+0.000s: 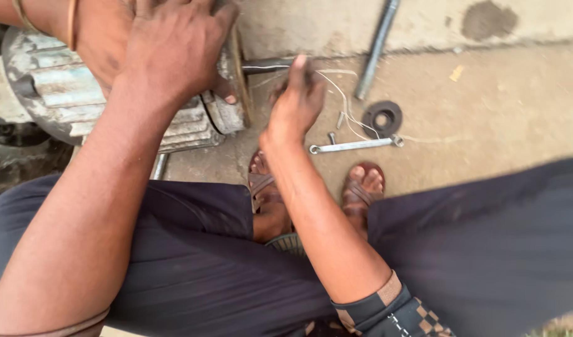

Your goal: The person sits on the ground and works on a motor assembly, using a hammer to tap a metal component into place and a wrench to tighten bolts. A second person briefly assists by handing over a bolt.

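Observation:
A grey finned electric motor (62, 93) lies on its side at the upper left, its shaft (268, 64) pointing right. My left hand (174, 50) lies over the motor's end cover (231, 112), fingers curled around its rim. My right hand (296, 103) is blurred just right of the end cover, at the tip of the shaft, thumb raised; whether it grips anything is unclear. Another person's arm with bangles (49, 19) rests on the motor under my left hand.
On the concrete ground lie a ring spanner (355, 145), a black rubber ring (382, 117), two small bolts (331, 136), thin white wire (346, 103) and a metal rod (377, 47) leaning on a low wall. My sandalled feet (361, 187) are just below.

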`<state>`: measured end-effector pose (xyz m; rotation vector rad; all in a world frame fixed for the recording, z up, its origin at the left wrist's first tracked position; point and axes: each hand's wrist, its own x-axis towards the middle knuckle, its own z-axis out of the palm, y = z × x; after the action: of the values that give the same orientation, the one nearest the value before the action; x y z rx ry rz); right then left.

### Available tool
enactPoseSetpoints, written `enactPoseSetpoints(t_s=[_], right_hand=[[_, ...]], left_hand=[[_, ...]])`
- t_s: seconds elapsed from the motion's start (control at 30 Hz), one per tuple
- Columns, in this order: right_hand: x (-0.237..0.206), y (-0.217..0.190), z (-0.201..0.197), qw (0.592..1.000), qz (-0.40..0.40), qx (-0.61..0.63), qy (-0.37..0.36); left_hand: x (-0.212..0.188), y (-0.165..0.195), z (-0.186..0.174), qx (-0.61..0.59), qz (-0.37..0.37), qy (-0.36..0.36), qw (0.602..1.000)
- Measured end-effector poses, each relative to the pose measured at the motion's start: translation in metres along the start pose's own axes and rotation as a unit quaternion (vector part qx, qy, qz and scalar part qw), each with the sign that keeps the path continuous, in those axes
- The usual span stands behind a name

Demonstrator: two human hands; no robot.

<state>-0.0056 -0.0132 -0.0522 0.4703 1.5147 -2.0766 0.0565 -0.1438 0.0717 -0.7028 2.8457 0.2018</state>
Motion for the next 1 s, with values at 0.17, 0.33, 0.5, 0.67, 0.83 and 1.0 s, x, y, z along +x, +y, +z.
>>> enactPoseSetpoints(t_s=[0.17, 0.33, 0.5, 0.67, 0.83, 1.0], right_hand=[[-0.024, 0.068, -0.070, 0.993, 0.114, -0.015, 0.007], [-0.029, 0.106, -0.095, 0.971, 0.227, -0.017, -0.073], [-0.033, 0.110, -0.095, 0.966, 0.237, 0.032, -0.102], [-0.033, 0.113, -0.093, 0.975, 0.188, -0.005, -0.119], [-0.033, 0.112, -0.099, 0.974, 0.152, -0.050, -0.161], [-0.030, 0.104, -0.101, 0.970, 0.155, -0.068, -0.174]], left_hand=[[0.003, 0.005, 0.003, 0.058, 0.011, -0.028, 0.998], [-0.002, -0.002, -0.001, 0.065, 0.029, -0.002, 0.997], [0.002, -0.018, 0.000, -0.027, 0.049, -0.015, 0.998], [0.008, -0.022, 0.006, -0.010, 0.053, -0.017, 0.998], [0.014, -0.018, -0.003, -0.051, 0.007, -0.073, 0.996], [0.018, -0.012, -0.013, -0.091, -0.034, -0.096, 0.991]])
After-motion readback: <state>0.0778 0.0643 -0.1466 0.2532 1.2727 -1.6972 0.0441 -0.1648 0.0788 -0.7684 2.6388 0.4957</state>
